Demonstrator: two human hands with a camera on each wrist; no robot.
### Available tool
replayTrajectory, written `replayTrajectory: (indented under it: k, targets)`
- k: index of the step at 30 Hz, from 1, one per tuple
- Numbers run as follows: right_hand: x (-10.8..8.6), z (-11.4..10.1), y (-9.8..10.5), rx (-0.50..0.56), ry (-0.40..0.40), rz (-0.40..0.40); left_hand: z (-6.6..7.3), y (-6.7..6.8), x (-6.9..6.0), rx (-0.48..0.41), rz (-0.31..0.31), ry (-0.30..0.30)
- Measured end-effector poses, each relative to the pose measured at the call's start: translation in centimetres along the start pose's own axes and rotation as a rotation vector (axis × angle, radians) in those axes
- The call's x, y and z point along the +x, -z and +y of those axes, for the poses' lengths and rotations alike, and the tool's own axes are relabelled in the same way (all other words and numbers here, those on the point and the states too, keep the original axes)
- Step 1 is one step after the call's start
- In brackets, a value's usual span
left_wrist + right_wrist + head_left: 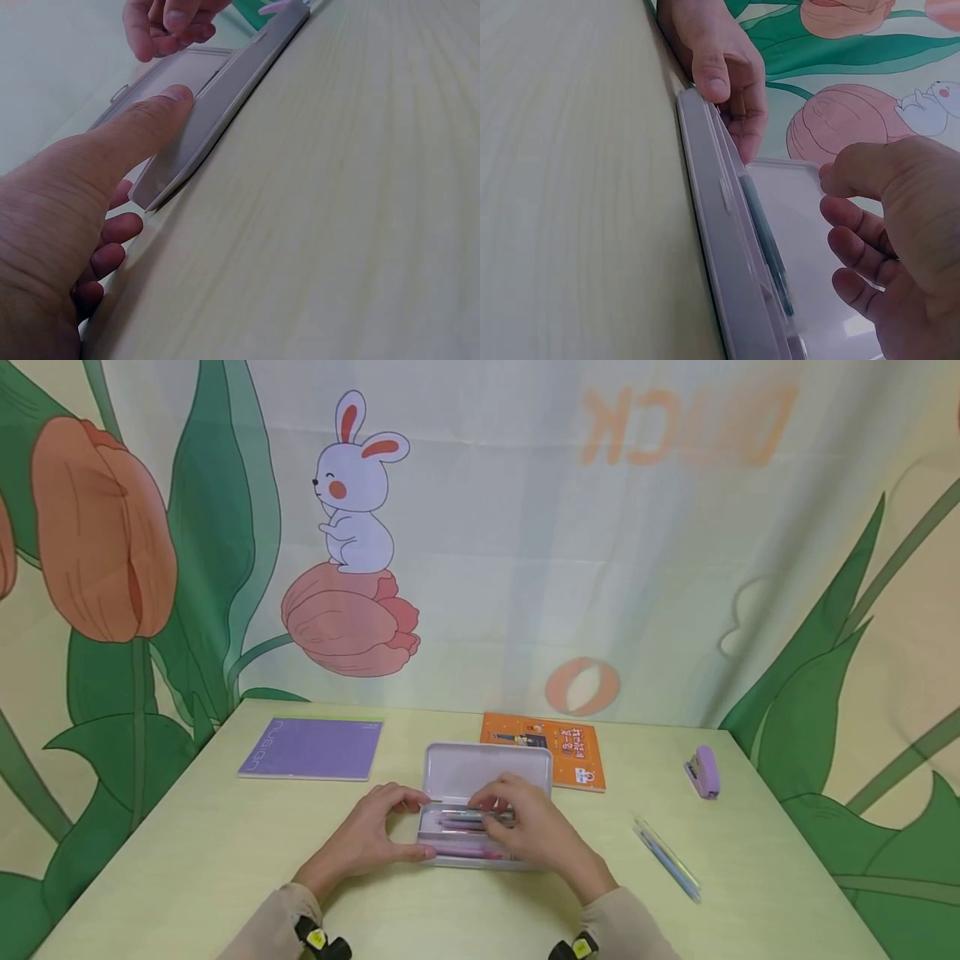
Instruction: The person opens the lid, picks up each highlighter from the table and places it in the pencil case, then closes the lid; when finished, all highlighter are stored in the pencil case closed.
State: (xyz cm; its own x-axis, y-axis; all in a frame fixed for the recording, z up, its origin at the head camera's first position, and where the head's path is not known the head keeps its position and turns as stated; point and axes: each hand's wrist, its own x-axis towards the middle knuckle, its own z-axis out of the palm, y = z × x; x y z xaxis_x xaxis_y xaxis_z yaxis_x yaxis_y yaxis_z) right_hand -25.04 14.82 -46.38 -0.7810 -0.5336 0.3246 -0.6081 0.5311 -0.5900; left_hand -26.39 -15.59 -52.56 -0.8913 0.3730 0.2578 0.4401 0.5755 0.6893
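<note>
A pale pencil case point(480, 768) lies on the table with its lid raised at the back. Inside are several pens, among them a pink pen point(468, 852) in the front compartment and a greenish pen point(763, 236) behind it. My left hand point(367, 833) holds the case's left end, thumb at the front corner and fingers toward the hinge. Over the right half of the case hovers my right hand point(531, 825), its fingers loosely bent. In the right wrist view nothing shows between those fingers, which stand apart from the pens.
A purple notebook point(315, 749) lies at the back left. Behind the case is an orange booklet point(558, 747), partly covered by the lid. To the right lie clear-barrelled pens point(667, 860) and a purple stapler point(703, 772). A printed curtain point(480, 527) hangs behind the table.
</note>
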Motion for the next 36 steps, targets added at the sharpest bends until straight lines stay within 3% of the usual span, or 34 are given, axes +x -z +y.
replayTrajectory:
  k: [11, 21, 31, 36]
  targets:
    - [-1.6, 2.1, 3.1, 0.008, -0.071, 0.079, -0.1, 0.0, 0.1, 0.015, 0.003, 0.001]
    - [-3.6, 4.6, 6.2, -0.092, -0.102, 0.173, -0.2, -0.2, 0.0, 0.018, 0.002, 0.002]
    - [-6.4, 6.2, 9.5, -0.127, -0.273, 0.210, -0.2, -0.1, -0.1, 0.019, 0.003, 0.003]
    - [-8.4, 6.9, 11.1, -0.140, -0.319, 0.244, -0.3, -0.2, 0.0, 0.018, 0.004, -0.003]
